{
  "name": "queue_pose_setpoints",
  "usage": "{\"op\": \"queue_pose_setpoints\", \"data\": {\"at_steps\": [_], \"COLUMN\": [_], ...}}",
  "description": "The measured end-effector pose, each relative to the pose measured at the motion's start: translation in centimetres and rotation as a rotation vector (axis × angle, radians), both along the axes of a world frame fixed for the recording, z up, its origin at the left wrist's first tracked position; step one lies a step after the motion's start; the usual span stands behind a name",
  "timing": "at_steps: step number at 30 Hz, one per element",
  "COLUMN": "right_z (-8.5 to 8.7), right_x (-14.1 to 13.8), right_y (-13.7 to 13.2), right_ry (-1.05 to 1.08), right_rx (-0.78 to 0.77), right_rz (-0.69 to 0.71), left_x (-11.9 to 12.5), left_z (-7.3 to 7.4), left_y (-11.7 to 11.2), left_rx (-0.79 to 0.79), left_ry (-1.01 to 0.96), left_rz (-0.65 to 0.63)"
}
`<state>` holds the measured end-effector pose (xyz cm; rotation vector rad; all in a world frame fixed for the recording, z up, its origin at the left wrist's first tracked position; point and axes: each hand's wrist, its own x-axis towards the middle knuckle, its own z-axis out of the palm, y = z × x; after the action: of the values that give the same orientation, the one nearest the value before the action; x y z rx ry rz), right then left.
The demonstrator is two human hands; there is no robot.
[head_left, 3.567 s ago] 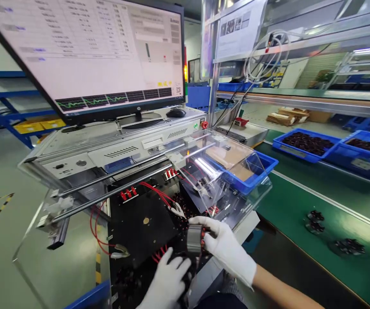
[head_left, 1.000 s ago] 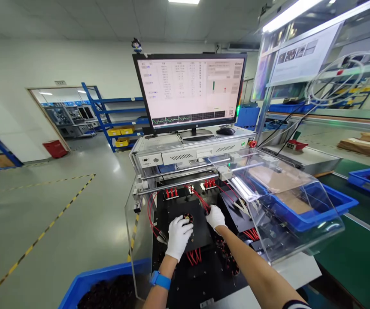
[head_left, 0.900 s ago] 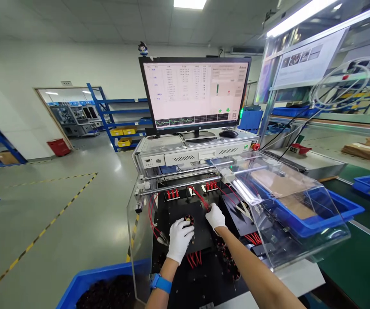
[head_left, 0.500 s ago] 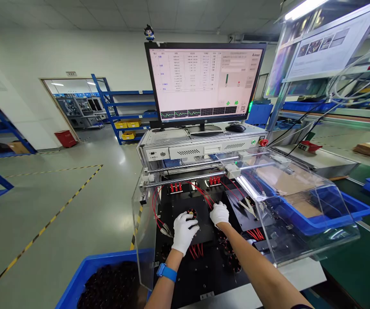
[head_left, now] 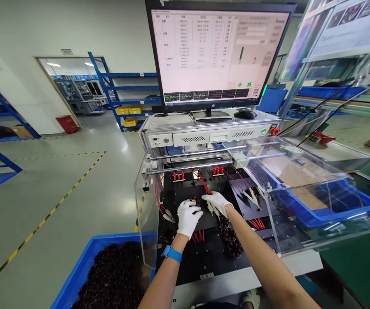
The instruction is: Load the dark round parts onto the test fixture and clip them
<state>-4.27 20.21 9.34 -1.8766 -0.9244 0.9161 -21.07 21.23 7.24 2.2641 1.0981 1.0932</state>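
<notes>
Black-and-copper ring coil [head_left: 197,200] beside half-curled left hand [head_left: 188,218], grip unclear.
Right hand [head_left: 217,202] pinches pale red-wired clips [head_left: 210,208]; likely clip-handling, needing steadiness.

1. A black counter [head_left: 188,268] with a pale front edge [head_left: 246,281] carries the things.
2. Several dark wound rings [head_left: 235,248] lie close together right of its middle; a single dark ring [head_left: 168,234] lies near its left edge.
3. A black plate [head_left: 174,194] toward the back carries one small ring [head_left: 195,200], partly hidden.
4. Behind that plate stand two rows of red terminals [head_left: 218,170].
5. A label [head_left: 207,276] sits at the front, reading "A B C".
</notes>
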Motion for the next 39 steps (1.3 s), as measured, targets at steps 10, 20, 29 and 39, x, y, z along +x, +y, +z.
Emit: {"op": "queue_pose_setpoints", "data": {"at_steps": [10, 20, 29, 39], "right_z": [-0.9, -0.3, -0.7, -1.9], "right_x": [-1.7, -2.5, -1.5, -1.1], "right_y": [1.9, 1.3, 1.4, 1.8], "right_ry": [0.124, 0.337, 0.481, 0.118], "right_rx": [0.177, 0.196, 0.259, 0.158], "right_rz": [-0.236, -0.231, -0.238, -0.278], "left_x": [0.0, 0.1, 0.3, 0.2], "left_z": [-0.3, -0.2, -0.1, -0.1], "left_y": [0.1, 0.0, 0.0, -0.1], "left_rx": [-0.035, -0.021, -0.039, -0.036], "left_ry": [-0.009, -0.012, -0.082, -0.057], "left_rz": [0.015, 0.02, 0.04, 0.036]}}
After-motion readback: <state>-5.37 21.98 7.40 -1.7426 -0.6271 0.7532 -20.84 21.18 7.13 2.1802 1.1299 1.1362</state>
